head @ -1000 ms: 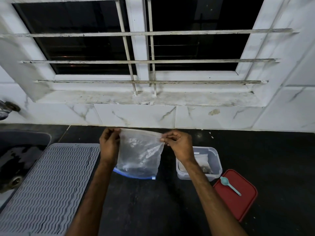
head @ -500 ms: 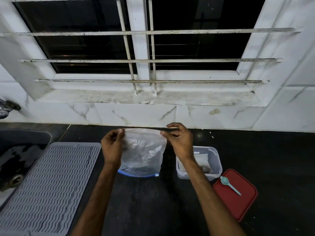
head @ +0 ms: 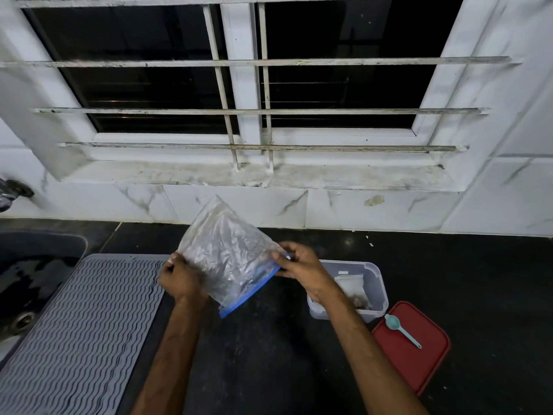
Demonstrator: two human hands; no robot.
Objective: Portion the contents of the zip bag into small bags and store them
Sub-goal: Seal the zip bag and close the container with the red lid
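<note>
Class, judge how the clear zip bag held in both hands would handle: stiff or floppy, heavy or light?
Probably floppy: the zip bag is crumpled between the left hand and right hand. Likely light: little shows inside. Possibly slippery: glossy film.

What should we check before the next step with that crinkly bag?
1. Both hands hold the zip bag: ok. The left hand grips one edge and the right hand pinches the blue zip strip.
2. Zip is open: cannot tell.
3. Clear container is uncovered: ok.
4. Spoon is close by: ok, it lies on the red lid.
5. Small bag is empty and ready: cannot tell; it sits inside the container.
</note>
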